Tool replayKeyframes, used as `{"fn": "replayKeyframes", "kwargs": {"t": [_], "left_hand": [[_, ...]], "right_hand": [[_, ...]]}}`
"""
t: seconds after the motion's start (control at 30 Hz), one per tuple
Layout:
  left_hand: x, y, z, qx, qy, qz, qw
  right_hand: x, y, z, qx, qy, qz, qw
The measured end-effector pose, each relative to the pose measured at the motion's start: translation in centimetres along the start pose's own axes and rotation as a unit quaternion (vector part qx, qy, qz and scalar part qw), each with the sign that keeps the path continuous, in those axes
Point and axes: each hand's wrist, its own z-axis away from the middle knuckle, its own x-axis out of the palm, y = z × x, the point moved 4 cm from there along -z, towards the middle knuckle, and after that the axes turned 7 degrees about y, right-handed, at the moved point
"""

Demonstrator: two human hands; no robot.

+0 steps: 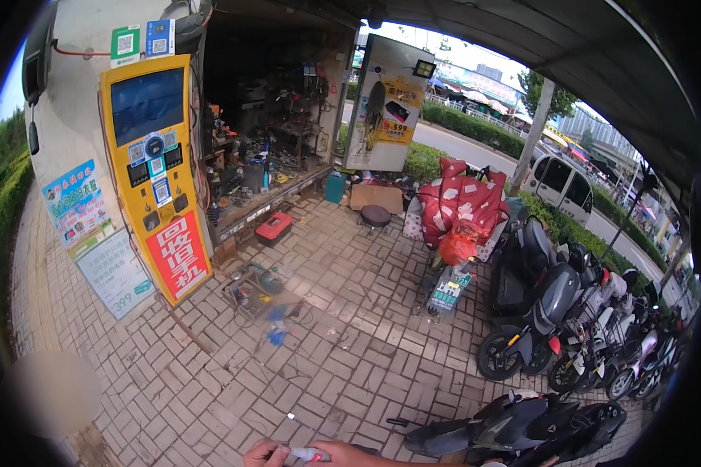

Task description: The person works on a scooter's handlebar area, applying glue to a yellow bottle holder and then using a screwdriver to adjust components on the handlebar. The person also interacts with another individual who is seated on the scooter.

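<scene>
At the bottom edge my left hand (265, 454) and my right hand (344, 454) come close together. Between them is a small white tube (310, 454) with a red patch, which looks like a glue tube or small bottle. The fingers of my right hand are closed round its body. My left hand is closed at the other end of it, in a pinch. The lower part of both hands is cut off by the frame. On the paving just beyond lies a tiny white piece (290, 416), too small to name.
A fallen black scooter (522, 428) lies right of my hands, with parked scooters (537, 288) behind. Ahead are loose tools (249, 292), a blue rag-like thing (276, 327), a red toolbox (274, 226) and a round stool (376, 216). A yellow kiosk (144, 156) stands left of a cluttered workshop opening (265, 148).
</scene>
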Motion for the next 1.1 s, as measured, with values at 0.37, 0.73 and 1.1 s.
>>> {"fn": "replayKeyframes", "kwargs": {"t": [0.37, 0.73, 1.1], "left_hand": [[20.1, 8.1, -28.4, 0.07, -0.18, -0.097, 0.976], [37.9, 16.1, -55.4, 0.099, -0.115, -0.084, 0.985], [60.5, 26.0, -85.8, 0.136, -0.318, -0.06, 0.936]], "right_hand": [[-19.1, 11.7, -19.7, 0.031, 0.17, -0.049, 0.984], [-45.1, 9.8, -42.8, 0.031, 0.183, -0.046, 0.982], [-69.4, 18.0, -67.4, 0.091, 0.145, -0.415, 0.894]]}}
